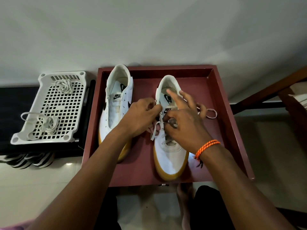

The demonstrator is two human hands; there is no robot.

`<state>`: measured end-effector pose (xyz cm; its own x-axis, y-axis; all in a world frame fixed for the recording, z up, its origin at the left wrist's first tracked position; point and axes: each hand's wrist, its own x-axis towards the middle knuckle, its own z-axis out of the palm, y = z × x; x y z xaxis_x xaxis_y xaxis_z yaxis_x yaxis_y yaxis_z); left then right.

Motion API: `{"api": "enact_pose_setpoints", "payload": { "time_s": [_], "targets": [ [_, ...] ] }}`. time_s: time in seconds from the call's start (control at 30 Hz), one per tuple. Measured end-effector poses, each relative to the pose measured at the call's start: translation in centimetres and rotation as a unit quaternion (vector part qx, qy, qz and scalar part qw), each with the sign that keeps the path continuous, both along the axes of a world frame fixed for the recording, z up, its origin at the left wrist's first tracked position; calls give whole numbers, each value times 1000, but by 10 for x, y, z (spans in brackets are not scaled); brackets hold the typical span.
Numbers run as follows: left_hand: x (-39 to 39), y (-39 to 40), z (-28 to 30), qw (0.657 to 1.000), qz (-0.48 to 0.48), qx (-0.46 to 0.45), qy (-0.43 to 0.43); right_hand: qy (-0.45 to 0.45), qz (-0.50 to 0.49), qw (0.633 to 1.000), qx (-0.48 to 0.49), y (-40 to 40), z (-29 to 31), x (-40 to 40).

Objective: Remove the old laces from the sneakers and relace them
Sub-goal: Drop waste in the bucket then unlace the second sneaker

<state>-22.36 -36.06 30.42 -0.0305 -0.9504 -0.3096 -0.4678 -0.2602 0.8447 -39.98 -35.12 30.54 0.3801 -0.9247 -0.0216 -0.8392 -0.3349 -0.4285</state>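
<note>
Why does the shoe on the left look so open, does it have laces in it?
No laces. The left sneaker shows bare eyelets and an uncovered tongue, and two loose laces lie in the white basket.

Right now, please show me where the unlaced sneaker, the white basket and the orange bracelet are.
unlaced sneaker [116, 112]: head view, on its tongue.
white basket [66, 103]: head view, on its perforated floor.
orange bracelet [206, 146]: head view, on the cord across the right wrist.
</note>
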Motion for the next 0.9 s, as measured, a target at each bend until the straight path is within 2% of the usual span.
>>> {"api": "enact_pose_setpoints", "payload": {
  "time_s": [0.1, 0.2, 0.27, 0.33, 0.43, 0.57, 0.7, 0.83, 0.9],
  "targets": [
    [1, 0, 0, 1000, -14, 17, 14, -25, -6, 999, -21, -4, 3, -5],
    [-1, 0, 5, 997, -21, 46, 62, -73, -78, 993, -53, -15, 13, -19],
    [-2, 0, 6, 997, -21, 47, 64, -104, -125, 985, -54, -20, 17, -30],
    [-3, 1, 6, 997, -21, 44, 59, -117, -116, 985, -57, -20, 17, -32],
    [-3, 1, 6, 997, -19, 37, 57, -97, -42, 993, -47, -12, 12, -15],
    [-2, 2, 6, 998, -18, 32, 58, 6, 2, 999, -43, -1, -1, 2],
    [-2, 2, 6, 997, -26, 34, 63, -25, -32, 997, -64, -4, 0, -2],
    [-3, 2, 7, 997, -22, 40, 62, -68, -122, 985, -102, -12, 11, -15],
    [-2, 4, 8, 997, -19, 34, 62, -78, -121, 983, -119, -13, 12, -15]
  ]
}}
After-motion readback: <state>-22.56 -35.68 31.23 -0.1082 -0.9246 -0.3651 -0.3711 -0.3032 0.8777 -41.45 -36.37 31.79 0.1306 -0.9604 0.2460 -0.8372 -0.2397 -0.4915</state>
